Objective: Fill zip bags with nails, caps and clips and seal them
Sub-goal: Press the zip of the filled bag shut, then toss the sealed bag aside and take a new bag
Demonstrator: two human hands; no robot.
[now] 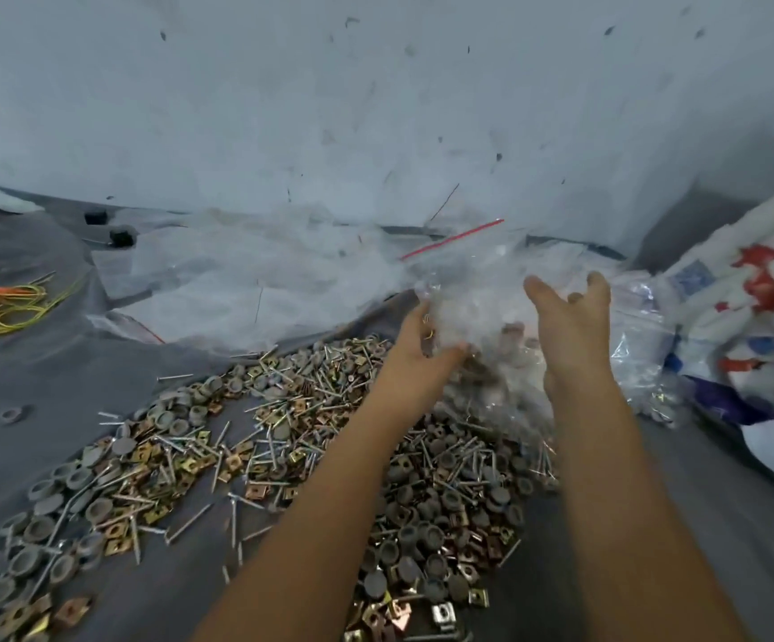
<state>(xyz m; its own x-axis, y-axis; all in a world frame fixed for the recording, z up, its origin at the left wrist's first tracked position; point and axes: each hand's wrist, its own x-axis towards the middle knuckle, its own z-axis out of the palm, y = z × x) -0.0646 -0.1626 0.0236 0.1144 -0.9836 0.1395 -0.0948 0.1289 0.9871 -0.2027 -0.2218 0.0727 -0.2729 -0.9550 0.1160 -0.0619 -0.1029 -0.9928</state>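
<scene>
Both hands raised over the hardware pile. L hand (424,345): fingers curled, gripping lower-left part of clear zip bag (482,289). R hand (570,317): fingers extended, palm against bag's right side, supporting it. Bag held above counter (700,479); red zip strip (452,239) at top, tilted. Some grey caps visible inside bag. Below: mixed pile of nails (278,437), grey caps (32,528) and brass-coloured clips (118,544) spread on grey sheet. Filled bags (644,359) lie right. Rubber bands (0,308) far left.
</scene>
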